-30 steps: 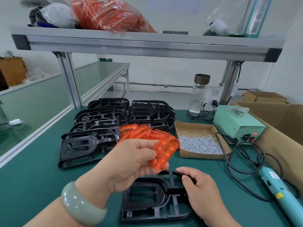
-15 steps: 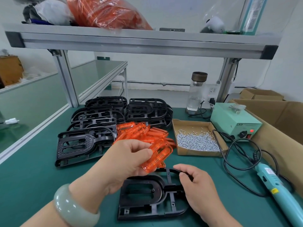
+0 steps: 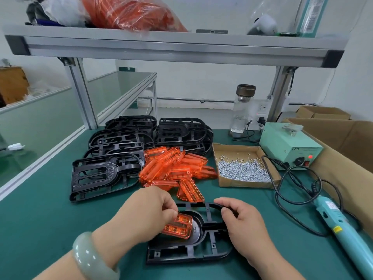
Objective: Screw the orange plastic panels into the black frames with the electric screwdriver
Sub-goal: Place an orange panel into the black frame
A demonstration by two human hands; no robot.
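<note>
Orange panel (image 3: 179,225) partly hidden under left hand (image 3: 145,217), electric screwdriver (image 3: 343,232) cut off, seemingly mid-body

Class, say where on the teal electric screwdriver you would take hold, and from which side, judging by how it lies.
Grip the electric screwdriver round its teal barrel, mid-length, coming from above and its left. It lies flat on the mat; its cable leaves the far end, and the cardboard box likely crowds its right.
</note>
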